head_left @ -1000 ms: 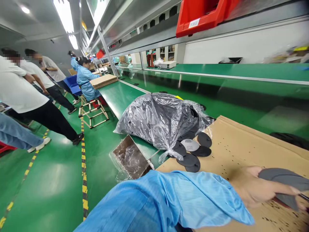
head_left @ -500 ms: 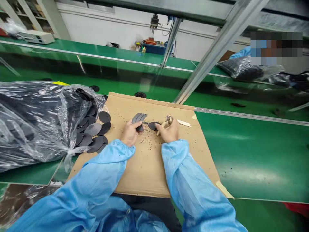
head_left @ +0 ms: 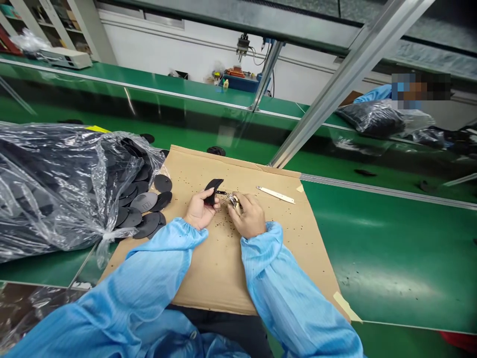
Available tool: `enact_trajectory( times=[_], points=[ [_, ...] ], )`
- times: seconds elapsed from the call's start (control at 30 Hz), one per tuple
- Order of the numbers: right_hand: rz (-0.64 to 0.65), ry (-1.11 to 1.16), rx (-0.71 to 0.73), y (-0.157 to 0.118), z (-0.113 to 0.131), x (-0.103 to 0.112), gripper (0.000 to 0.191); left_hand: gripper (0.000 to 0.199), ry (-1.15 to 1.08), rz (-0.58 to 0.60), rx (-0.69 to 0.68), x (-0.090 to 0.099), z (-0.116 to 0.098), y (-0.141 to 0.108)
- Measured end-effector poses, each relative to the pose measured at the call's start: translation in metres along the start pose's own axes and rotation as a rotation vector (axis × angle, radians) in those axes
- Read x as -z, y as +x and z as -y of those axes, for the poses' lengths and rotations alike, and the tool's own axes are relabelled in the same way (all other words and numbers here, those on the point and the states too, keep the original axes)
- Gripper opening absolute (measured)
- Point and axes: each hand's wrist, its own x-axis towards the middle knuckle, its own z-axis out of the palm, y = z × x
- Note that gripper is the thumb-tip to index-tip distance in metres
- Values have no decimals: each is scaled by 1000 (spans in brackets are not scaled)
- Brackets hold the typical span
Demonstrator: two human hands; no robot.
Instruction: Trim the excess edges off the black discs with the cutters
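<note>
Over the middle of a brown cardboard sheet (head_left: 212, 268), my left hand (head_left: 201, 209) is closed on a curved black part (head_left: 213, 192), thumb on its near face. A thin black stem sticks out of that part to the right. My right hand (head_left: 249, 214) grips a small metal hand tool (head_left: 234, 200), whose tip is close to the stem; whether they touch I cannot tell. Small black crumbs lie scattered on the cardboard beneath and around both hands. To the right of my right hand lies a flat white strip (head_left: 276, 194).
A clear plastic bag (head_left: 55, 199) of black parts lies at the left, with loose black discs (head_left: 144, 202) spilling by its mouth. A metal post (head_left: 320, 104) rises behind the cardboard. Across the bench, a person's blue sleeve (head_left: 374, 93) shows near another bag (head_left: 367, 117).
My right hand has moved left, and its tool now points at the black stem. The black disc by its fingers no longer shows. The part in my left hand has turned.
</note>
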Motion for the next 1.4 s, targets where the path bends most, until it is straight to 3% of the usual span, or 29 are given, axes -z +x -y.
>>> enact_trajectory(
  times=[0.33, 0.67, 0.8, 0.97, 1.03, 1.23, 1.4],
  points=[
    [34, -82, 6, 0, -3, 0, 31, 6, -5, 19, 17, 1, 0, 0],
    [77, -128, -80, -1, -2, 4, 38, 14, 55, 58, -38, 1, 2, -2],
    [90, 9, -127, -1, -1, 0, 35, 16, 98, 56, -86, 0, 2, -1],
    [39, 373, -233, -1, -5, -4, 27, 17, 88, 38, -110, 1, 2, 0],
    [5, 380, -258, -1, -7, -4, 26, 21, 96, 49, -116, 2, 2, 1],
    [-32, 260, -214, 0, -7, -2, 27, 29, 124, 43, -185, 4, 0, 4],
    [-8, 190, -114, -1, 0, 0, 30, 11, 90, 30, -96, 1, -4, 1]
  ],
)
